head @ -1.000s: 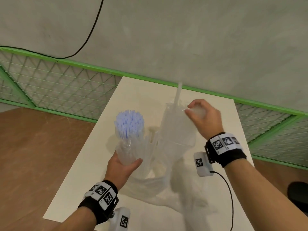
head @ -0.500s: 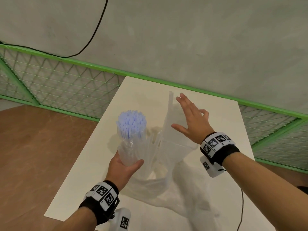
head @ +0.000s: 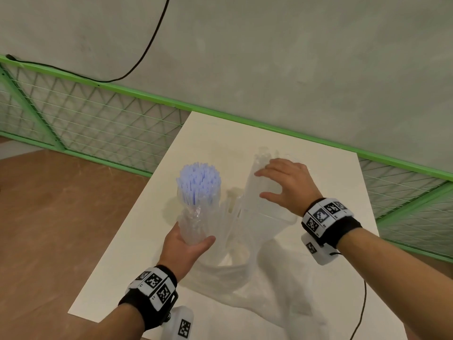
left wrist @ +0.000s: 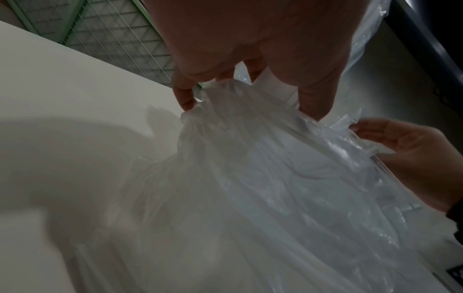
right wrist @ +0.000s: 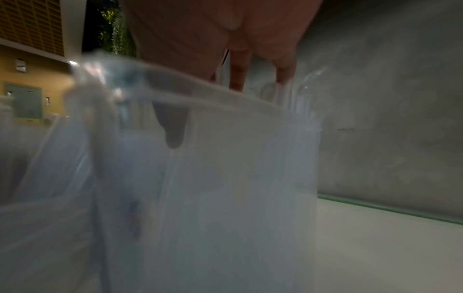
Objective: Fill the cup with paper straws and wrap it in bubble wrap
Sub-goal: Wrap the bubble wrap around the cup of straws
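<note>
A clear cup [head: 196, 227] packed with upright white paper straws [head: 199, 181] has bubble wrap [head: 245, 278] partly round it. My left hand [head: 186, 244] grips the wrapped cup low down, just above the white table [head: 318, 168]. The left wrist view shows its fingers [left wrist: 185, 99] curled on the wrap [left wrist: 275, 188]. To the right a loose flap of the wrap [head: 255, 200] stands upright. My right hand [head: 263, 184] reaches over the flap's top edge with fingers spread, touching it. In the right wrist view its thumb [right wrist: 172, 128] shows dimly through the wrap [right wrist: 225, 178].
The rest of the sheet trails across the table toward its near edge [head: 282, 315]. A green mesh fence [head: 98, 133] runs behind the table below a grey wall, where a black cable [head: 147, 50] hangs. Brown floor [head: 61, 217] lies to the left.
One second ago my right hand gripped the flap's top. It then let go and spread flat, and now curves over the flap's edge. The left hand and cup have stayed still.
</note>
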`<move>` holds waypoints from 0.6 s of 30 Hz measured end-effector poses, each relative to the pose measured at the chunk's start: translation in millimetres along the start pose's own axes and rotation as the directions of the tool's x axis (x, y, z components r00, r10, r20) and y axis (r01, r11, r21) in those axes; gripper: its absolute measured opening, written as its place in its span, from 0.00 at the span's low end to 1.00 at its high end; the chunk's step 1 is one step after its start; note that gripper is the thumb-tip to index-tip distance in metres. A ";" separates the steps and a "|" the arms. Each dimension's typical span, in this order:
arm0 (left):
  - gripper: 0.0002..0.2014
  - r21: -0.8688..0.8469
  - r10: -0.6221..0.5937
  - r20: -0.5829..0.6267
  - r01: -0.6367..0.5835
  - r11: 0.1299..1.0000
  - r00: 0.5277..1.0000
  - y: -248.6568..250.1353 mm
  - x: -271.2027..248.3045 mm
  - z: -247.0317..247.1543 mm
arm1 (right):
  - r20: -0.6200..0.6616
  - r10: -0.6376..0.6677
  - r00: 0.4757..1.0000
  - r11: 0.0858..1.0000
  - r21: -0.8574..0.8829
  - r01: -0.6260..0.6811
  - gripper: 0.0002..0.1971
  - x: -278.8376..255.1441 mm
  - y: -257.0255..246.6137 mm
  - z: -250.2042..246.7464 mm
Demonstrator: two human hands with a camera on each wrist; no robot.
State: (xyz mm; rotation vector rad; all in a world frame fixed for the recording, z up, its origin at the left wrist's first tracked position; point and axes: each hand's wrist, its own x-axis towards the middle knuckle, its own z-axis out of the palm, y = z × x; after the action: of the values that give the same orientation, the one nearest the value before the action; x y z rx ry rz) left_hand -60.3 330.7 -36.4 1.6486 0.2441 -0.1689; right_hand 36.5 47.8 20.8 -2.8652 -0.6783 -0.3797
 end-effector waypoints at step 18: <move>0.24 -0.002 -0.002 0.014 0.002 1.000 1.000 -3.4 1.6 0.1 | -0.057 -0.008 0.998 0.999 -0.032 0.006 0.20 -4.3 -0.1 12.4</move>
State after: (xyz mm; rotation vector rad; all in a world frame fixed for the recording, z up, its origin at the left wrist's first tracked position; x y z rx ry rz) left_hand -59.6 331.0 -40.1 1.6445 0.2354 -0.1811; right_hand 35.3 48.9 7.8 -2.8707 -0.6781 -0.4757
